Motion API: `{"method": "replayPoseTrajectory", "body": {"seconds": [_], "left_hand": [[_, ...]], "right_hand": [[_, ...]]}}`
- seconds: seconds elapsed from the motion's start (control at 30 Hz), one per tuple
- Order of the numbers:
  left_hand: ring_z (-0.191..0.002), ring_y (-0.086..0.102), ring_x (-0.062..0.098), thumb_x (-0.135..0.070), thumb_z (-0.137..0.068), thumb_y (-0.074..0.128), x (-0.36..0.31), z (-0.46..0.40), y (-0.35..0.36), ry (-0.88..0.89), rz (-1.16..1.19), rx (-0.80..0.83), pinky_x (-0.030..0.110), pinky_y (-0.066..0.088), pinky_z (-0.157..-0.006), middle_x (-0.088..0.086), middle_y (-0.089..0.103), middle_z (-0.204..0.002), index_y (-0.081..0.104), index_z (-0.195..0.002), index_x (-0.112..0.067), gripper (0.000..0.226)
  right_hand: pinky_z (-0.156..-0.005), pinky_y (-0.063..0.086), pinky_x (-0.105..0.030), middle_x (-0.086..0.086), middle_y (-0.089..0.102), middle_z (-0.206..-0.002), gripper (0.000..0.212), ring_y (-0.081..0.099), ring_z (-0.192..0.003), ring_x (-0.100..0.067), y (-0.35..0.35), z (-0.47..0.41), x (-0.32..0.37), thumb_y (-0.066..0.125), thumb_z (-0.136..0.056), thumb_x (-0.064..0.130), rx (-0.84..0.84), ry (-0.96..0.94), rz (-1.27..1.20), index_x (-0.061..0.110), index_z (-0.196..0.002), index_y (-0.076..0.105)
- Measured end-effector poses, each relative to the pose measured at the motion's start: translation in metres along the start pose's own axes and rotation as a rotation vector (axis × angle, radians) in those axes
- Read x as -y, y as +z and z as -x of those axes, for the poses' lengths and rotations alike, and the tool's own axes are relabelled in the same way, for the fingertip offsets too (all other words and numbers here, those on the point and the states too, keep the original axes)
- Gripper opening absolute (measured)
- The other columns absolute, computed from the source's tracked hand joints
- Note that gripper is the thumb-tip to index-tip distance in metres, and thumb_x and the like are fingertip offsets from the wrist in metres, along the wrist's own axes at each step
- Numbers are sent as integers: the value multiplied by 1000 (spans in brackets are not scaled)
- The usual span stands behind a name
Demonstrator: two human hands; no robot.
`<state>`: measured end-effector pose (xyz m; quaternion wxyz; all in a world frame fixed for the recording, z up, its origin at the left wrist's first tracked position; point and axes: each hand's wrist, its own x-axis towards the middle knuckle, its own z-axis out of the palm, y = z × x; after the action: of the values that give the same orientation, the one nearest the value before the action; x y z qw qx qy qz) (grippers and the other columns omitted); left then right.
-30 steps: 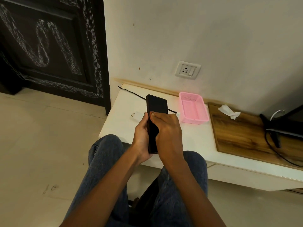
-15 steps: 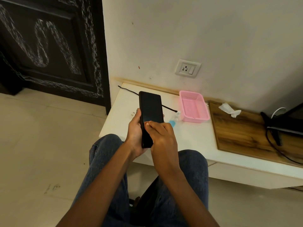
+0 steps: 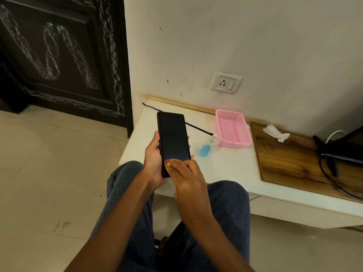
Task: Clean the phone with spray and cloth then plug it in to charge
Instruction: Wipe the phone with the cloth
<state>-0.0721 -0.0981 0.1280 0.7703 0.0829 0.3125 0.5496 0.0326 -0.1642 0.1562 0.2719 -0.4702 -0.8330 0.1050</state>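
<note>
**Two hands on one dark phone, above a white surface**

Item 1. Phone (image 3: 173, 141): black, screen dark, held upright above the near left corner of the white surface (image 3: 225, 169), over the person's knees.

Item 2. Left hand (image 3: 155, 165): cradles the phone from behind and below; thumb along its left edge, fingers (image 3: 189, 147) wrapped round the back, tips showing at its right edge.

Item 3. Right hand (image 3: 186, 179): fingers bunched and curled, tips pressed on the bottom of the screen. Whether a cloth is tucked under them cannot be told.

Item 4. Spray bottle (image 3: 206, 147): small, clear, blue liquid, lying on the surface just right of the left hand's fingertips, nozzle pointing toward the basket.

Item 5. Pink basket (image 3: 245, 132): beyond and right of the fingers, just beside the bottle's nozzle, near the wall.

Item 6. Black cable (image 3: 196, 128): runs along the surface behind the phone, its end close to the bottle's nozzle.

Item 7. Wall socket (image 3: 225, 83): white, with switch, on the wall above the basket.

Item 8. Crumpled white tissue (image 3: 275, 132): on a wooden board (image 3: 294, 161), well right of the fingers.

Item 9. Dark cables and black equipment (image 3: 337, 152): far right edge, on the board.
</note>
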Motion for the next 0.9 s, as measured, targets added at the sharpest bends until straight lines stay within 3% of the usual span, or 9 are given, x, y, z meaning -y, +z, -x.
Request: {"method": "replayPoseTrajectory", "body": {"seconds": [0.13,0.27,0.33,0.4,0.5,0.6,0.7,0.8,0.9], "left_hand": [[-105,60,29,-65,-91,33,-4,2,2,9,23,24,49,36,-109,15,66,-118,61,-122,-9,70],[-101,68,26,-64,-89,38,2,0,6,14,-66,9,40,55,-90,13,71,-111,74,-108,-15,64],[-89,72,24,-62,-88,43,7,0,8,-12,-53,17,36,60,-72,10,75,-97,78,-96,-18,57],[-85,73,24,-61,-88,44,10,0,8,-22,-49,18,34,59,-67,9,75,-93,78,-94,-19,55],[-83,73,24,-62,-88,45,7,-1,6,-2,-59,4,35,59,-65,9,75,-93,78,-96,-19,55],[-92,70,27,-63,-89,40,-3,0,6,22,-69,-9,40,59,-81,13,72,-107,71,-112,-13,63],[-101,64,30,-63,-90,35,-9,-3,1,55,-58,-2,45,45,-99,16,67,-117,70,-113,-11,66],[-101,62,30,-62,-92,32,-8,-3,-1,57,-30,22,49,38,-104,15,66,-117,74,-105,-14,66],[-108,59,32,-62,-91,33,-6,-2,5,47,-41,43,48,35,-108,18,63,-122,71,-113,-11,67]], "right_hand": [[-93,44,-19,2,61,-109,27,51,-101,4,-2,-4,2,47,-92,4,-103,49,-30,7,-113,64],[-83,53,-42,-19,68,-93,30,60,-93,-26,-13,-36,-1,64,-66,-20,-140,28,-7,-7,-93,69],[-73,57,-37,-18,69,-89,22,65,-82,-31,-22,-51,-1,55,-76,-1,-202,62,90,-6,-91,70],[-67,57,-34,-18,71,-90,46,65,-81,-33,-26,-61,1,34,-79,17,-200,54,119,-6,-93,70],[-72,58,-37,-17,69,-98,50,63,-89,-32,-24,-56,-2,31,-79,19,-147,66,116,-5,-102,68],[-85,54,-36,-8,64,-104,31,61,-96,-21,-18,-40,-9,52,-81,-6,-159,105,43,1,-108,66],[-84,50,-36,-13,68,-100,45,62,-95,-27,-14,-13,-5,66,-60,-24,-72,50,-12,-3,-100,69],[-96,46,-22,-8,63,-115,34,51,-106,-8,-9,0,-9,51,-87,-2,-50,87,18,7,-118,62],[-86,51,-21,-10,67,-109,42,59,-99,-18,-16,-9,-6,33,-90,18,-98,108,85,4,-114,65]]}}
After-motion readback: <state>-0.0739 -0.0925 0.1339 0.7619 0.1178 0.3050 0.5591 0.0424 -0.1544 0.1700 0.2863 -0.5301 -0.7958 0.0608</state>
